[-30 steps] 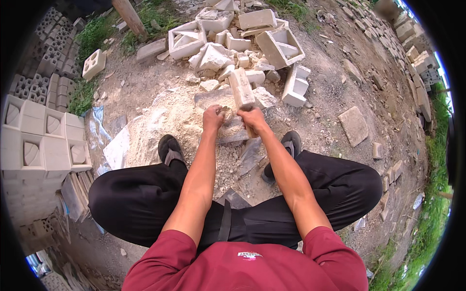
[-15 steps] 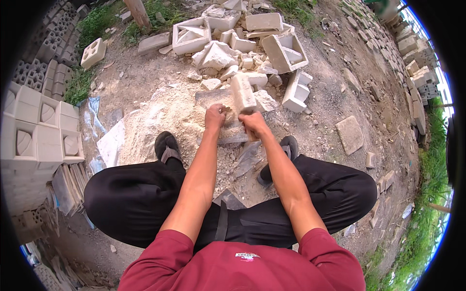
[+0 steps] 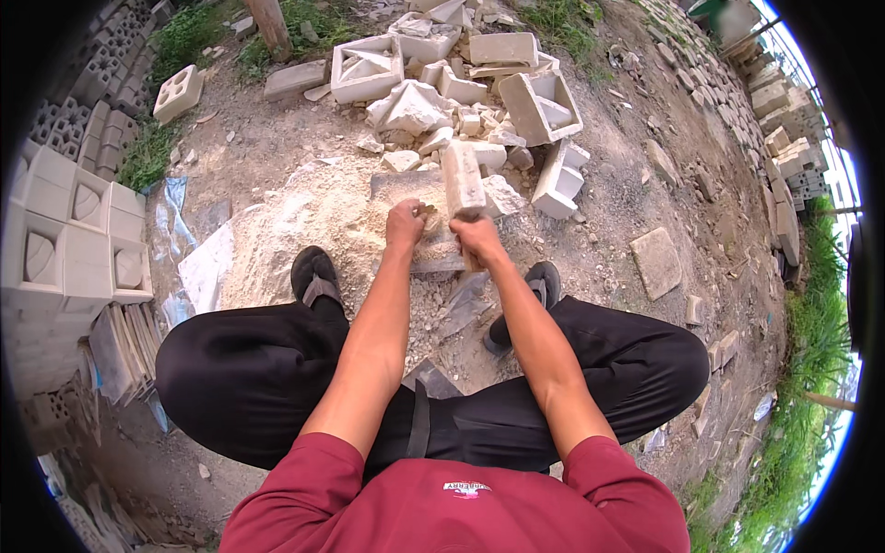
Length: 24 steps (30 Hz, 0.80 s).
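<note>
My right hand [image 3: 477, 240] grips the short handle of a mallet with a thick, dusty, block-shaped head [image 3: 463, 180]. The head is raised just beyond my fist, and a bit of handle shows below it. My left hand [image 3: 404, 224], left of the mallet, is closed in a pinch on a small brownish piece [image 3: 426, 210] whose kind I cannot make out. Both hands are over a dark flat slab [image 3: 392, 184] strewn with pale crumbs, between my feet.
Beyond the slab lies a heap of broken pale blocks [image 3: 410, 106]. Pale crushed rubble [image 3: 286, 235] spreads on the left, beside a white sheet [image 3: 207, 267]. Decorative blocks [image 3: 60, 258] are stacked far left. A flat stone [image 3: 656, 263] lies to the right.
The mallet head has shifted slightly and looks sharper than before. My left hand stays almost in place with the small piece. The whole view has moved a little.
</note>
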{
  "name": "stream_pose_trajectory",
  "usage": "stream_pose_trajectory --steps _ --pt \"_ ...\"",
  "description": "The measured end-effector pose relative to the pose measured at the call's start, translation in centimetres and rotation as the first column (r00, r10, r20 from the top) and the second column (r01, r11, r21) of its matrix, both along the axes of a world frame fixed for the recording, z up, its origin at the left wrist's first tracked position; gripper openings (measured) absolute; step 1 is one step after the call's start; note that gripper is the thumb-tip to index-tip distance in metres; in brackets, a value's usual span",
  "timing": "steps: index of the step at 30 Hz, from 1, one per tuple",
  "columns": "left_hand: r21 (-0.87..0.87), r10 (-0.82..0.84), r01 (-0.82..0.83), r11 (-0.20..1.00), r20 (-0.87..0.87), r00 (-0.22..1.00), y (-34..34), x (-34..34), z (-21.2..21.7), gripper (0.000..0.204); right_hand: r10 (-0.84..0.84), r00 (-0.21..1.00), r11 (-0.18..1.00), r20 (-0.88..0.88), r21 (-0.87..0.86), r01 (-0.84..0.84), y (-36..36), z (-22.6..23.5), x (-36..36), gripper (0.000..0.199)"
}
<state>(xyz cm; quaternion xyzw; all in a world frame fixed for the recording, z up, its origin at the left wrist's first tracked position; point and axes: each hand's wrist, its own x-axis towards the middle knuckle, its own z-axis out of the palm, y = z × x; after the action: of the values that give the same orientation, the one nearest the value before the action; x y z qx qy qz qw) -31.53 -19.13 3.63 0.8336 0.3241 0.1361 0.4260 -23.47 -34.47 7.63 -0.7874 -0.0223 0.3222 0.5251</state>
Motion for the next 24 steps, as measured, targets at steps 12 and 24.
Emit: stream_pose_trajectory --steps 12,24 --pt "0.068 0.062 -0.060 0.996 -0.024 0.998 0.8 -1.9 0.7 0.019 0.139 0.990 0.976 0.030 -0.170 -0.132 1.5 0.0 -3.1 0.025" --pt "0.114 0.091 -0.082 0.990 -0.073 0.993 0.1 -1.9 1.0 0.022 0.183 0.975 0.970 0.122 -0.184 -0.159 0.3 -2.2 -4.5 0.034"
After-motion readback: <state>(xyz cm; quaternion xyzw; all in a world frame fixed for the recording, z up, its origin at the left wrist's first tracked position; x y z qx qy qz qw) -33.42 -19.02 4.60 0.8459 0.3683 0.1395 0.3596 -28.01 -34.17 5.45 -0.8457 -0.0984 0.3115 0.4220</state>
